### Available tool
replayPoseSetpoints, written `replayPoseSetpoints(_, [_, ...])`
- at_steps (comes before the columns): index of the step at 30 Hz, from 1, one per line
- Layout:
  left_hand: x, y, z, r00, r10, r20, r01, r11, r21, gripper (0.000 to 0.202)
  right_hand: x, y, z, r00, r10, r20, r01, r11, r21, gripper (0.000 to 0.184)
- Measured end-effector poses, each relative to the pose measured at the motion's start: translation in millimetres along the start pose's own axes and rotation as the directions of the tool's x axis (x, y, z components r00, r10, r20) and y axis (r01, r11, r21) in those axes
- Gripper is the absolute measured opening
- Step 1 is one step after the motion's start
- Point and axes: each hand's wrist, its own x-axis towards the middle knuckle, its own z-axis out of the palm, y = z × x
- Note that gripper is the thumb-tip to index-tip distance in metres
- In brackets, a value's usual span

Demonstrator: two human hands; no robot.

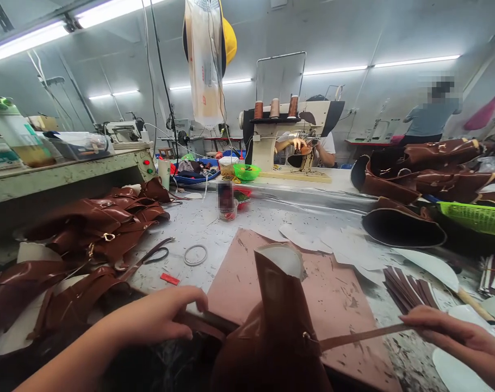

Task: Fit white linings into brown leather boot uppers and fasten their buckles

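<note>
A glossy brown leather boot [284, 321] stands in front of me at the near edge of the table, its pale-lined opening at the top. A thin brown strap [362, 336] runs from a small metal buckle [311, 337] on the boot out to the right. My right hand [455, 337] pinches the far end of that strap and holds it taut. On the other side, my left hand [178, 310] curls around a darker brown strap [206, 325] that leads toward the boot. The boot's lower part falls into shadow.
Under the boot lies a pinkish board [239, 272]. Brown leather boots [109, 218] pile up at left, more boots [435, 174] at right. Cut strips [408, 288], a ring [196, 255] and a red piece [169, 279] rest nearby. Someone works at a sewing machine [267, 141] opposite.
</note>
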Motion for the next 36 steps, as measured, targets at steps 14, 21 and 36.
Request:
replayPoseSetpoints(14, [36.9, 74.3, 45.0, 0.752, 0.652, -0.097, -0.469, 0.425, -0.774, 0.029, -15.1, -101.9, 52.3, 0.896, -0.271, 0.352, 0.084, 0.882, 0.464, 0.014])
replayPoseSetpoints(21, [48.3, 91.1, 70.6, 0.830, 0.514, -0.217, -0.521, 0.574, -0.632, 0.028, -36.7, -129.9, 75.6, 0.951, -0.164, 0.262, 0.129, 0.981, 0.143, 0.015])
replayPoseSetpoints(36, [58.7, 82.6, 116.2, 0.889, 0.162, -0.428, -0.444, 0.080, -0.893, 0.030, -53.7, -135.8, 96.0, 0.930, -0.318, 0.183, 0.281, 0.938, 0.202, 0.014])
